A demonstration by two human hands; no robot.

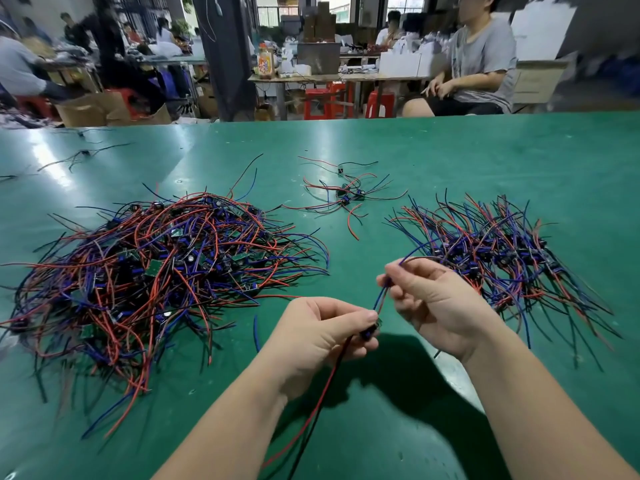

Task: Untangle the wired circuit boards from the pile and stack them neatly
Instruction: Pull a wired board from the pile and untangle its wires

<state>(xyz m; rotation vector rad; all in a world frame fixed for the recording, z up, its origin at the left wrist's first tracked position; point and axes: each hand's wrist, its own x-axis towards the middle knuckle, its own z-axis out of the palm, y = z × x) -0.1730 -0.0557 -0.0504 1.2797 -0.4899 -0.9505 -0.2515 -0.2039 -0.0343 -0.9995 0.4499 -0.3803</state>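
The left hand pinches one small board above the desk. Its red and black wires hang toward 6 o'clock. The right hand, at 1 o'clock from it, pinches the blue and red wires of the same board. The board seems light and stiff and the wires thin and soft. The solder joints are probably weak, so it is better to hold the board edge and pull gently. The tangled pile lies at 9 o'clock, the stack at 2 o'clock. No container holds them; all lie directly on the desk.
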